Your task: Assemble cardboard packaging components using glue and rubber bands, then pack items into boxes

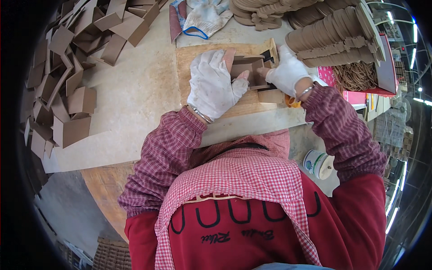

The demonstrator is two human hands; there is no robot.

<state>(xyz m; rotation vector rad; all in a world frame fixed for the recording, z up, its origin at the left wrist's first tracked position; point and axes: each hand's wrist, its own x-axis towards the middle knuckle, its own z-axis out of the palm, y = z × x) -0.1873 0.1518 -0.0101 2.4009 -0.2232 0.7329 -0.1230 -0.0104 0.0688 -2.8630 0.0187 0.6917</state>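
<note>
A small folded brown cardboard piece [254, 72] lies on a wooden board [186, 63] in front of me. My left hand [215, 83], in a white glove with bare fingertips, grips its left side, the thumb along the near edge. At its right end my gloved right hand [288, 72] closes around the cardboard, thumb on the inner side; the other fingers are partly hidden. Wooden blocks of a jig [271, 96] stand against that end, next to the right hand. Something orange [292, 101] shows below the right wrist.
A heap of folded cardboard pieces [74, 96] covers the table's left side. Stacks of brown cut-out cardboard [333, 40] stand at the far right, near a box of brown rubber bands [355, 76]. A spare glove [204, 20] lies at the back. Below the table edge stands a white bucket [317, 163].
</note>
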